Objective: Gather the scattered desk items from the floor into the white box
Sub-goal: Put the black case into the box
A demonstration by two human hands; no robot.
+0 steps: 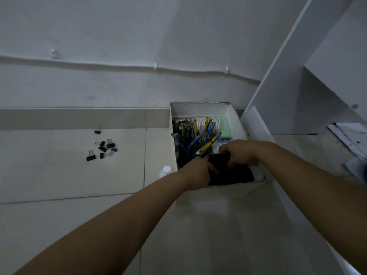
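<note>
The white box [236, 118] stands on the floor against the wall. Inside it are a black cup of blue and yellow pencils [195, 141], a stack of white paper cups [202, 122], a green block [225, 127] and a dark round lid [180, 125]. Both hands reach into the box's near end. My left hand [198, 172] and my right hand [238, 152] grip a black object [228, 173] between them; what it is cannot be made out. Several black binder clips [103, 148] lie scattered on the floor to the left.
A small white bottle [165, 170] stands on the floor by the box's left wall. One binder clip [97, 131] sits apart near the skirting. A white shelf unit [288, 86] rises on the right, with papers [349, 139] on the floor beyond it.
</note>
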